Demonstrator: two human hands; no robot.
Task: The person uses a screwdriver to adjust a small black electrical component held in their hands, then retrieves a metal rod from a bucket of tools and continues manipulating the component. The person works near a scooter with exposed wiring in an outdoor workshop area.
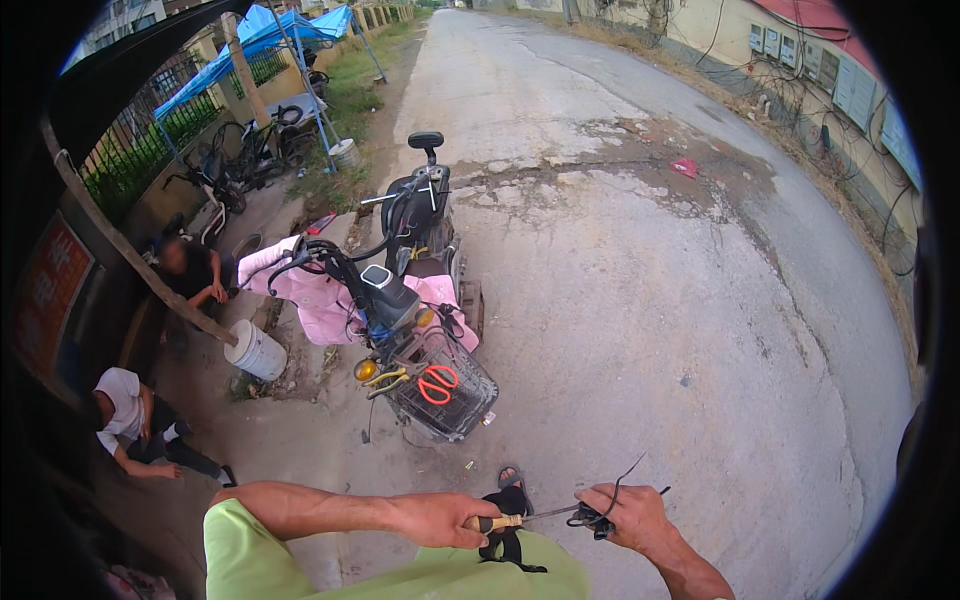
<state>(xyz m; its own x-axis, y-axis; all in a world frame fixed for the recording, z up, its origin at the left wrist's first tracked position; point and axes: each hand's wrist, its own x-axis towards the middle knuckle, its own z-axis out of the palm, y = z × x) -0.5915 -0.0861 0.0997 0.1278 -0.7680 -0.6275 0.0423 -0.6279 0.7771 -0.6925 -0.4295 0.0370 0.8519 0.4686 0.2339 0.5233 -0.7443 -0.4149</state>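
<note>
My left hand point(435, 520) is closed round the yellowish handle of a screwdriver point(493, 523), held in front of my body. Its thin metal shaft points right, towards my right hand point(636, 514). That hand grips a black cable-like piece point(594, 519), from which a thin black strand curls up. Whether the tip touches the black piece, I cannot tell. Ahead stands an electric scooter point(400, 295) with a black front basket point(455, 410). Orange-handled scissors point(438, 384) and yellow-handled pliers point(387, 380) lie across the basket's rear part.
A pink cover point(315, 305) hangs on the scooter's handlebars. To the left, a white bucket point(256, 350) holds a leaning wooden pole point(135, 235). Two people sit there, one in a white shirt point(122, 400), one in dark clothes point(207, 270). Concrete road point(620, 330) runs ahead and right.
</note>
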